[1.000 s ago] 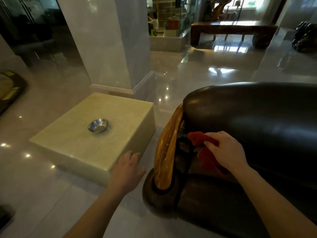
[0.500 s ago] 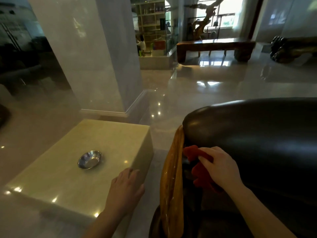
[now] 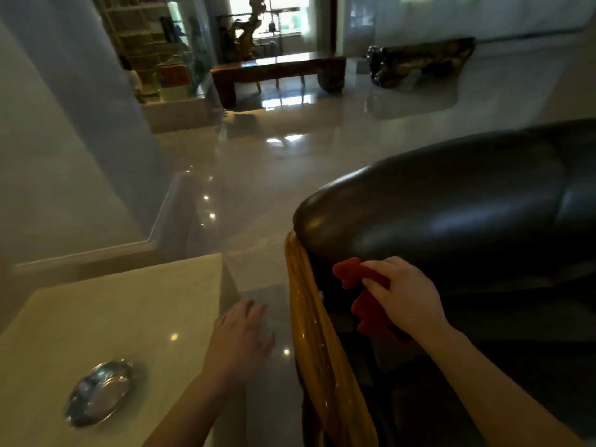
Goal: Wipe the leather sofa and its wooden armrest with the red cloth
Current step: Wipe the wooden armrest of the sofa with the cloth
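Across the right half of the frame lies the dark brown, rounded leather sofa point(image 3: 451, 214), its amber polished wooden armrest point(image 3: 309, 317) running down centre-bottom. You hold the crumpled red cloth point(image 3: 361, 295) against the leather just right of that armrest, your right hand point(image 3: 403, 295) with fingers closed over it, likely to press while wiping. Your left hand point(image 3: 240, 337), fingers spread and empty, hovers beside the pale stone bench point(image 3: 96, 317), probably for balance.

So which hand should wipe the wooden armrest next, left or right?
Probably the right hand: it already grips the red cloth against the dark leather, right beside the wooden armrest. The left hand is empty, spread over the floor beside the stone block.
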